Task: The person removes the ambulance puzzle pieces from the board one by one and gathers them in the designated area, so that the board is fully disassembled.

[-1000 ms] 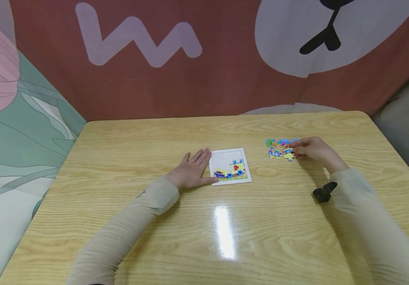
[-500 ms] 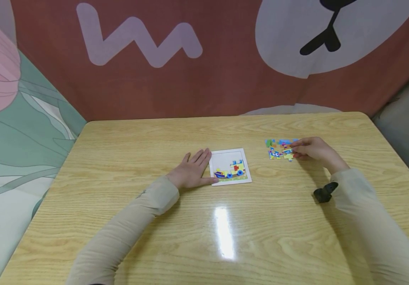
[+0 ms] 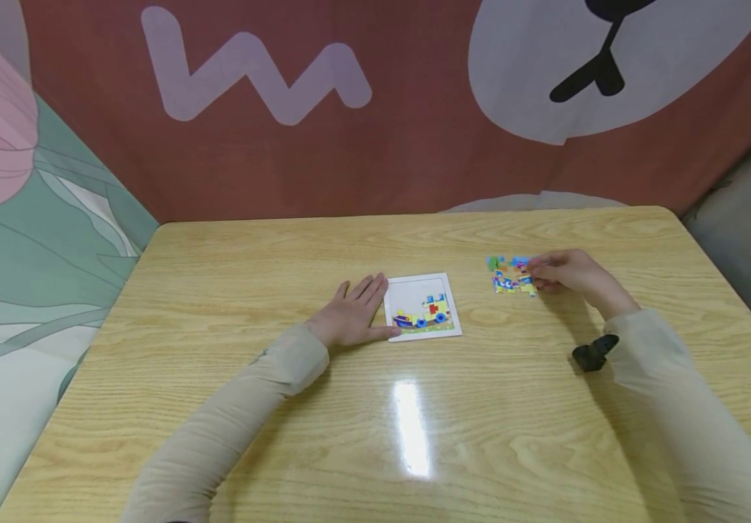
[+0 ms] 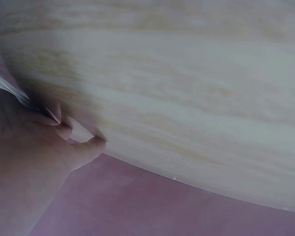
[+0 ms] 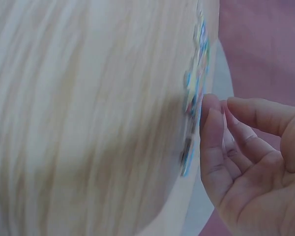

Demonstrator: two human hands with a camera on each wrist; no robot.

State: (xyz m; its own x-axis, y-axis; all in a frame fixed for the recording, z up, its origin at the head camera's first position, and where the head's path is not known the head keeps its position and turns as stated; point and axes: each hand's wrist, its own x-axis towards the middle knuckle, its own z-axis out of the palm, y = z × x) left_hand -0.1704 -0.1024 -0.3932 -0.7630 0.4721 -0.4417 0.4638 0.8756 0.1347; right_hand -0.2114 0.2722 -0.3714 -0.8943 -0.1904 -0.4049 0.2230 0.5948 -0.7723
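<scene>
Flat beside the white puzzle tray (image 3: pixel 417 280), my left hand (image 3: pixel 347 314) rests with fingers spread, thumb over the lower left corner and fingertips at the left edge. Joined pieces in the tray's lower part picture a yellow and blue vehicle. At the right, loose jigsaw pieces (image 3: pixel 509 276) lie close together on the table. My right hand (image 3: pixel 568 270) hovers over their right side, fingertips right at the pieces and hiding some of them. In the right wrist view its thumb (image 5: pixel 255 110) and bent fingers come near each other, with no piece visible between them.
The wooden table (image 3: pixel 284 450) ends at the back against a reddish-brown wall covering (image 3: pixel 415 160). A black wrist camera (image 3: pixel 591 356) hangs at my right sleeve. Bare wood lies between the tray and the loose pieces.
My right hand has shifted slightly left over the loose pieces, now covering some that showed before. The left hand and the tray have stayed in place.
</scene>
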